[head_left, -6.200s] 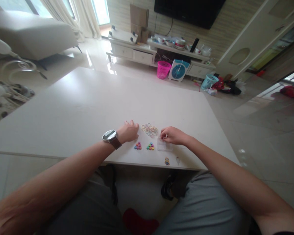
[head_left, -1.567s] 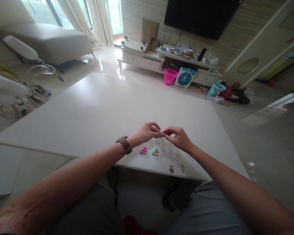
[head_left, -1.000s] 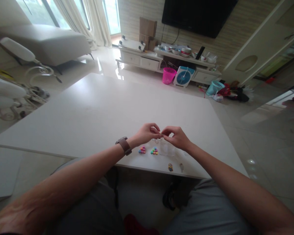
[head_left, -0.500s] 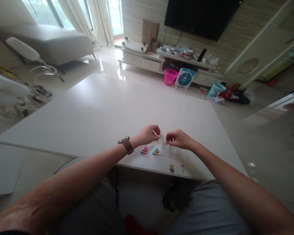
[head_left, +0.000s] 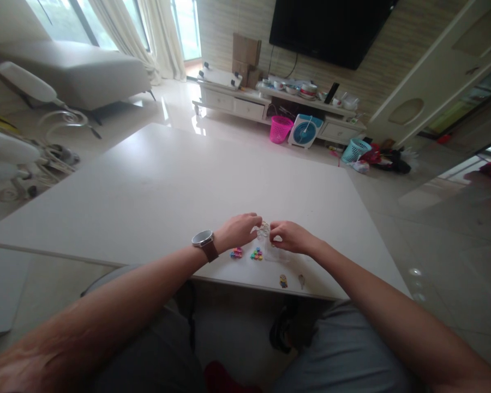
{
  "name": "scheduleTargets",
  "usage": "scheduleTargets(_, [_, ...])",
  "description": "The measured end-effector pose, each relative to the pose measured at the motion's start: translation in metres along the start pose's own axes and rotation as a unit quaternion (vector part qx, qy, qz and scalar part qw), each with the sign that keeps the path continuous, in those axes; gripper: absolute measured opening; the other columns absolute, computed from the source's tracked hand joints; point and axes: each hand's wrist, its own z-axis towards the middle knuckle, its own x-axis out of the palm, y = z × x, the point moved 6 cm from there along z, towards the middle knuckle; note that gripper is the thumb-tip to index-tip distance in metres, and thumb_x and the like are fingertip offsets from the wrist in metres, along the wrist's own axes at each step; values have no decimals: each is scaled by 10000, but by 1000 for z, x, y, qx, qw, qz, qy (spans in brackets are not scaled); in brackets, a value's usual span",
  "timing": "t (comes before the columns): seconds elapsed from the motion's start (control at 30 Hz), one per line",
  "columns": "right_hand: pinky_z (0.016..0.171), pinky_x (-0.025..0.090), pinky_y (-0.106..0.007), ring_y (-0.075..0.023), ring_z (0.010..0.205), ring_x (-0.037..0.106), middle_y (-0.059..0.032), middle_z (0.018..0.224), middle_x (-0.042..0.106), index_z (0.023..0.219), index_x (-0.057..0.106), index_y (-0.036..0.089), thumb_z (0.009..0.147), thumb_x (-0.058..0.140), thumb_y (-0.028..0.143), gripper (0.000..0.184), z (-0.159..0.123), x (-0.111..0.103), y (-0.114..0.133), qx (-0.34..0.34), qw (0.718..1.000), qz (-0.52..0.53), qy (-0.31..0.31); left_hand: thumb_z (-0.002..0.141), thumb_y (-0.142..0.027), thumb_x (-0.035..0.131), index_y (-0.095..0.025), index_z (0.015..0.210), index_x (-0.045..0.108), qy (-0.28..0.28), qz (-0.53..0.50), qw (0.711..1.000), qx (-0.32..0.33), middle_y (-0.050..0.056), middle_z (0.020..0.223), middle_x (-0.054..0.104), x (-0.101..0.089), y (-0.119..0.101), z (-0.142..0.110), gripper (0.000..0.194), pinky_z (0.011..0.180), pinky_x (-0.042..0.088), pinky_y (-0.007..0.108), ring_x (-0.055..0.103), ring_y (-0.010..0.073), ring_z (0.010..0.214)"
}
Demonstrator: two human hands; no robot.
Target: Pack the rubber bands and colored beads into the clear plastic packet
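My left hand (head_left: 241, 228) has its fingers closed on the edge of a tangled cluster of thin, pale metallic rings (head_left: 264, 230), too small to name surely. Just right of it, the thumb and fingers of my right hand (head_left: 292, 237) pinch together over a clear plastic box (head_left: 276, 255); whatever lies between those fingertips is too small to tell. Close below my left hand sit two groups of small bright pieces, one pink and purple (head_left: 236, 252), one mostly green (head_left: 256, 254). Nearer the edge lie a yellow-and-blue cartoon figure (head_left: 283, 281) and a small pale key-ring-like piece (head_left: 301, 281).
The white table (head_left: 180, 185) stretches away, its front edge close to my knees. Beyond it stand a pink basket (head_left: 280, 130), a blue box fan (head_left: 305, 131), a light blue basket (head_left: 355, 150) and a low cabinet (head_left: 249, 108). White-cushioned chairs (head_left: 8, 147) stand left.
My left hand has turned more palm-down, and the ring cluster shifted with it. My right hand has dipped slightly over the clear box. The whole view has shifted a little.
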Motion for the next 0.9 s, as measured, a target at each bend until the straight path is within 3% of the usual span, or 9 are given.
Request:
scheduleTargets(0.13, [674,381,-234,-137,788,608,-17,964,686,756,725,217,754,657,124,115,-1,0,0,9,1000,-11,2,836,-219,522,-203,968,648,-3,-9,1000,2,55,983,652,-1,0,1,184,704,471,284,620,173,804])
scheduleTargets(0.6, [625,352,-237,-113,654,526,-5,805,640,805,714,202,775,667,184,59,-1,-3,-4,52,998,-35,22,803,-165,510,-199,924,664,18,2,1000,24,58,927,660,-3,-2,0,199,689,452,283,610,181,771])
scheduleTargets(0.8, [679,400,-254,-143,739,571,-26,868,648,851,684,198,820,621,195,71,-3,-8,-8,91,994,-46,-36,771,-122,520,-208,943,676,20,7,999,35,61,995,657,4,11,3,248,823,477,311,603,212,951])
scheduleTargets(0.9, [783,450,-280,-173,851,606,-50,947,659,912,680,195,817,586,136,146,-3,-7,-15,103,992,-34,-57,766,-110,515,-202,984,670,3,19,1000,4,69,1029,648,6,23,6,283,843,482,318,594,215,975])
